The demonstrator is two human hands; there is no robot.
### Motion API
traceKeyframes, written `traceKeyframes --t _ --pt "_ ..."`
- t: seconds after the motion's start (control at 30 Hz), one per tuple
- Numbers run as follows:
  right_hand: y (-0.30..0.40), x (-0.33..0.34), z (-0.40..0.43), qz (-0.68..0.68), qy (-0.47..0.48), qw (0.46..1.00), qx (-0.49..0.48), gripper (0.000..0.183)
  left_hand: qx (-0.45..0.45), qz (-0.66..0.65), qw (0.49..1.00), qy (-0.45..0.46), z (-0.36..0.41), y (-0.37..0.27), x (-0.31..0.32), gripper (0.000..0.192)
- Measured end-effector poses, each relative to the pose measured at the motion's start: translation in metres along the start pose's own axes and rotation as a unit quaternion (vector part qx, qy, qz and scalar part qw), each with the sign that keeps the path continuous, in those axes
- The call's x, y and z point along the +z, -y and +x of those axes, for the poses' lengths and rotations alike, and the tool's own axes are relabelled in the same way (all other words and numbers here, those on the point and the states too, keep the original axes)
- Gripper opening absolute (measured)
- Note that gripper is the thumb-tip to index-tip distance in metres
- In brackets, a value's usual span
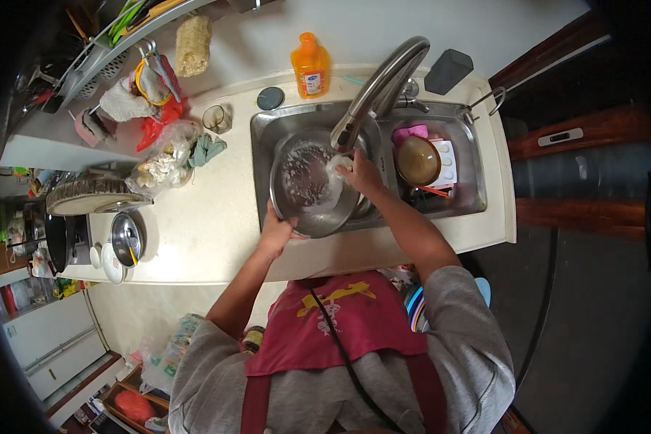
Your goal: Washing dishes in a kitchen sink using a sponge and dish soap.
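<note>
A large stainless steel basin [325,219] with suds inside is in the left bowl of the double sink [260,116]. Its lower left rim is gripped by my left hand [277,232]. My right hand [364,176] holds a pale, sudsy cloth [339,165] against the basin's inner right side, just under the head of the pull-down faucet [378,89]. The cloth's exact kind is unclear. In the right sink bowl, a brown bowl [418,161] lies beside a white tray with oval hollows [447,161] and a pink item [410,133].
Behind the sink stand an orange detergent bottle [309,68], a dark round lid [270,98] and a grey block [448,71]. To the left are a glass [217,119], a plastic bag [165,163], a metal bowl [126,238] and a round wooden chopping block [89,195]. Cloths [127,100] hang above.
</note>
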State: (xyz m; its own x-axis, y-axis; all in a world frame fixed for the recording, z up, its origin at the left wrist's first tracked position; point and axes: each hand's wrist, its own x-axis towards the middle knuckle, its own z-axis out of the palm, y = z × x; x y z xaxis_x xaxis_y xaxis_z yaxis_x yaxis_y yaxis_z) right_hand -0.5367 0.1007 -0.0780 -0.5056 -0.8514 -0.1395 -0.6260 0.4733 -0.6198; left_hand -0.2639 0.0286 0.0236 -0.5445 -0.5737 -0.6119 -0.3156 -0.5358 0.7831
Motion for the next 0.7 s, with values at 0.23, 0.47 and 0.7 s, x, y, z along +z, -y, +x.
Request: traceKeyframes --t 0.23,0.47,0.7 --pt "0.077 0.053 -0.063 0.214 -0.094 0.946 0.225 0.059 0.291 0.156 0.911 -0.246 0.080 0.090 0.012 0.081" --pt "0.007 -0.008 -0.010 0.051 -0.058 0.993 0.087 0.068 0.031 0.008 0.999 -0.019 0.006 -0.019 0.005 0.064" --pt "0.012 0.077 -0.066 0.110 -0.229 0.949 0.188 0.062 0.278 0.141 0.937 -0.158 0.054 0.044 0.027 0.088"
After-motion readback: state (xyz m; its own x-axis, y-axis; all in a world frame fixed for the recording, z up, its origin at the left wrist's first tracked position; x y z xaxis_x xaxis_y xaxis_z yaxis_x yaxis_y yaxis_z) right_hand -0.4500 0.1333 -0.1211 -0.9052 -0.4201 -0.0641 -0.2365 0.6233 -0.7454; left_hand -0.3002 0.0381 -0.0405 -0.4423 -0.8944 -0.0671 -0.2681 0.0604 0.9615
